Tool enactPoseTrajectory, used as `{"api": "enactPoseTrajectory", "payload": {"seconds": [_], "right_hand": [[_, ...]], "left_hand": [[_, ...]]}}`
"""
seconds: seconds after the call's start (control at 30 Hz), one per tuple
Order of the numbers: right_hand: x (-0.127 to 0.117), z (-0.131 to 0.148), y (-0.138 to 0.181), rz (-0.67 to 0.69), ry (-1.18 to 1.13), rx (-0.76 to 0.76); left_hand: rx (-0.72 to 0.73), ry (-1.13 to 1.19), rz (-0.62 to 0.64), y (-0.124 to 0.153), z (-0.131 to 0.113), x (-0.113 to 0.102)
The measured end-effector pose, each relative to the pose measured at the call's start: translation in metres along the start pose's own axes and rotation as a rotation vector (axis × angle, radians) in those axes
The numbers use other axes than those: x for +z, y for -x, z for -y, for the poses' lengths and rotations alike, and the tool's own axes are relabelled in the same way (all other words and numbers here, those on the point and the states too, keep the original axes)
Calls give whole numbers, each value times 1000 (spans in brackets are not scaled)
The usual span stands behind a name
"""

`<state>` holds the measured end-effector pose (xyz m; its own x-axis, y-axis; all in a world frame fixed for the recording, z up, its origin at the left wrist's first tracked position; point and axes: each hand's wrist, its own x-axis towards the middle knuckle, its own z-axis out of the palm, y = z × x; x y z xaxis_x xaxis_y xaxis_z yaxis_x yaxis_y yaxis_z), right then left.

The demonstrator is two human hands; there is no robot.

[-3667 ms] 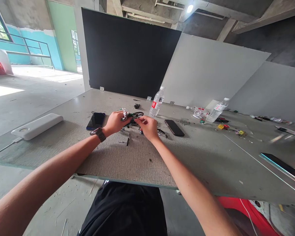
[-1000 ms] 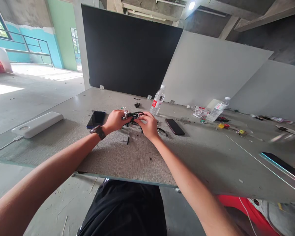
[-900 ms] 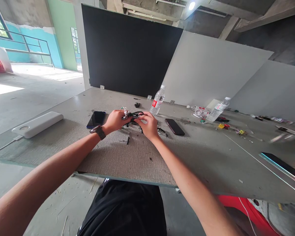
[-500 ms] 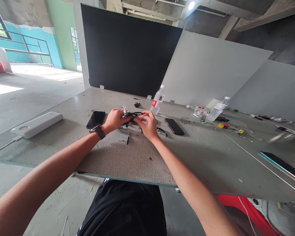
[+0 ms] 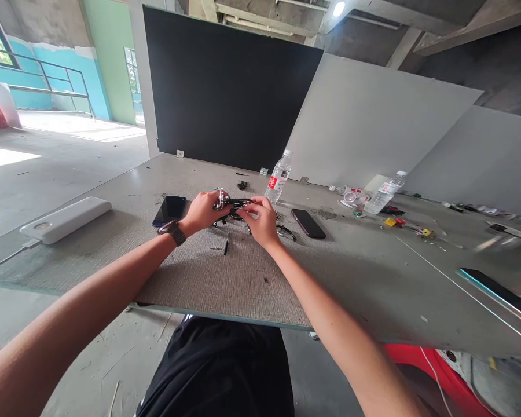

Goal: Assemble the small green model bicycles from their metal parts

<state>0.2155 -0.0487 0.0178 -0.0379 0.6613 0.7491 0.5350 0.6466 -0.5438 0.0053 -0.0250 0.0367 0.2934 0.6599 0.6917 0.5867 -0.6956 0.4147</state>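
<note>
Black wheeled model point(image 5: 238, 203): frame centre, between both hands
Left hand point(image 5: 202, 211): curled round the model's left end
Right hand point(image 5: 264, 222): pinching the model's right side

- daylight from the left bleaches patches of the floor point(image 5: 72, 132)
- a ceiling lamp point(image 5: 338, 9) glares white
- soft shadow beside the power bank point(image 5: 67, 220)
- the table point(image 5: 351, 284) blurs toward the far right
- fine detail on the black model point(image 5: 242, 202) looks mushy

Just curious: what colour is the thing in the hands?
The held thing is mostly black, partly silvery; see the head view.
</note>
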Motion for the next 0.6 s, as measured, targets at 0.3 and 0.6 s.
{"api": "enactPoseTrajectory", "payload": {"seconds": [0.3, 0.6], "right_hand": [[6, -5, 0, 1, -128, 140], [6, -4, 0, -47, -33, 102]], "left_hand": [[34, -32, -43, 2, 4, 5], [128, -42, -70, 3, 0, 4]]}}
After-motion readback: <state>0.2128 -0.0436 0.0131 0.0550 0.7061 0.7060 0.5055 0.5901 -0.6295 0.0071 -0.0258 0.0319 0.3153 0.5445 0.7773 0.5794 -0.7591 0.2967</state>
